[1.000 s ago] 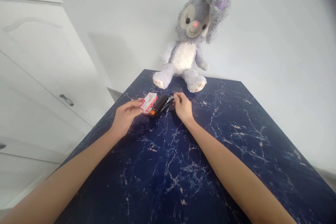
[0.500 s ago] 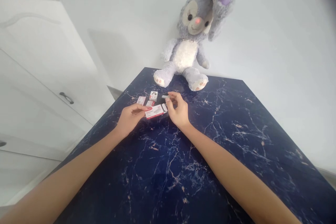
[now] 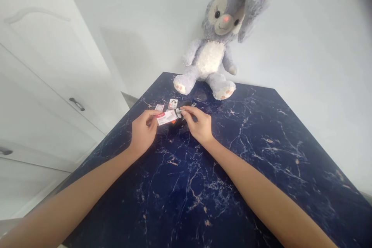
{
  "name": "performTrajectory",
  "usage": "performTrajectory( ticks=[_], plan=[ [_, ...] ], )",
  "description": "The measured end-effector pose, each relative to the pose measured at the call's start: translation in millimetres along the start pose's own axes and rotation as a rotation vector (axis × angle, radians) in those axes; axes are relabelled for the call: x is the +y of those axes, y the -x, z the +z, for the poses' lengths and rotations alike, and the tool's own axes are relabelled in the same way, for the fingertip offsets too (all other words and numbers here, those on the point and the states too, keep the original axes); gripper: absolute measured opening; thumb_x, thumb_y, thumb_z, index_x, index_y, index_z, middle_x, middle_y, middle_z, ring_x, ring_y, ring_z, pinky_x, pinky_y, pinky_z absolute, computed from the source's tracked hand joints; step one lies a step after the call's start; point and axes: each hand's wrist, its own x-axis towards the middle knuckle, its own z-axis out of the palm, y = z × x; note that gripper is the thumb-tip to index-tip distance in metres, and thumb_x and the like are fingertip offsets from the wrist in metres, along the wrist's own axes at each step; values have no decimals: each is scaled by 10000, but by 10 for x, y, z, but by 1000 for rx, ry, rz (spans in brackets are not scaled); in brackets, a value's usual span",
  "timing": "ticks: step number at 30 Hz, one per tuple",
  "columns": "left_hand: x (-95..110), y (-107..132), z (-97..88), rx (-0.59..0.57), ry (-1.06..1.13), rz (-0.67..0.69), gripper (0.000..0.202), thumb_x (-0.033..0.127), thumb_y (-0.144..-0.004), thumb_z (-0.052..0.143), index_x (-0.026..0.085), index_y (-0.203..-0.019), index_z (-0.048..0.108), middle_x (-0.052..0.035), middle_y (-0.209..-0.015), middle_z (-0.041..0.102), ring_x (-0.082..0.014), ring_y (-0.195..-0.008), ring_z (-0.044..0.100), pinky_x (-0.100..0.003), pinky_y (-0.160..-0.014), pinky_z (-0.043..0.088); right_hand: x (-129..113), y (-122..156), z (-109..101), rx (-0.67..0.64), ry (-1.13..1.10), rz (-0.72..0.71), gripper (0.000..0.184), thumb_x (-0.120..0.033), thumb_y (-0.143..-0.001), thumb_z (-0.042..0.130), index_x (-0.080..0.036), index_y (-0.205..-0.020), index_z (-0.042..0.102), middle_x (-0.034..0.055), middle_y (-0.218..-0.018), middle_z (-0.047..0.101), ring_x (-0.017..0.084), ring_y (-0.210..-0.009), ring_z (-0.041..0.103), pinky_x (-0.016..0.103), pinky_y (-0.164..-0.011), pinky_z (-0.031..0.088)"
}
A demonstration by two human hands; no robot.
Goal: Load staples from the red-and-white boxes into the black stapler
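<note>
My left hand [image 3: 144,130] pinches a small red-and-white carton [image 3: 166,117] by its left end, holding it just above the dark blue table. The carton's picture shows a grey block like staples, and its right end flap is open. At that opening, my right hand [image 3: 200,124] pinches a small grey strip of staples [image 3: 179,112] between thumb and forefinger; how far it sits inside I cannot tell. Behind the carton stand a small white box [image 3: 173,103] and a red-and-white card or box [image 3: 159,107]. A dark object [image 3: 188,105] is partly hidden behind my right fingers.
The marbled blue table [image 3: 186,186] stretches to a pale wall. A grey plush rabbit [image 3: 210,58] sits at the table's far edge, beyond my hands. On the left a white cabinet [image 3: 49,73] with dark handles stands close to the table's side.
My right hand has brought the grey strip down to the carton's open end. The carton has risen slightly and covers more of the boxes behind. The view has shifted a little.
</note>
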Motion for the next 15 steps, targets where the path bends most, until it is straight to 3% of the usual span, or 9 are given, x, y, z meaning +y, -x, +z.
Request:
performTrajectory(
  ticks=[3,8,12,15],
  plan=[
    [34,19,-12,-4,-39,96,214,165,-924,524,220,-1045,692,-40,-1088,757,-198,-1019,719,-318,-881,580,5,0,7,-20,16,35,243,-426,-981,572,-296,-1072,757,23,-1056,771,223,-903,728,397,-889,591],
    [40,29,-15,-6,-29,185,169,188,-938,524,229,-978,684,-42,-1084,752,-197,-1050,705,-336,-904,578,10,-15,3,-12,53,54,257,-434,-979,567,-277,-1041,761,34,-1015,763,216,-859,709,387,-846,583],
    [52,42,-15,-20,-10,239,163,214,-954,527,237,-926,686,-43,-1070,756,-193,-1028,711,-348,-897,579,12,-18,15,-63,29,23,248,-434,-975,569,-276,-1033,750,39,-987,745,201,-824,685,362,-817,569],
    [58,56,-11,-15,54,260,155,206,-961,530,233,-921,677,-49,-1062,756,-187,-1011,714,-329,-846,583,29,-21,24,-55,-8,79,247,-455,-929,635,-269,-1069,715,28,-929,731,179,-724,656,337,-742,559]
  ],
)
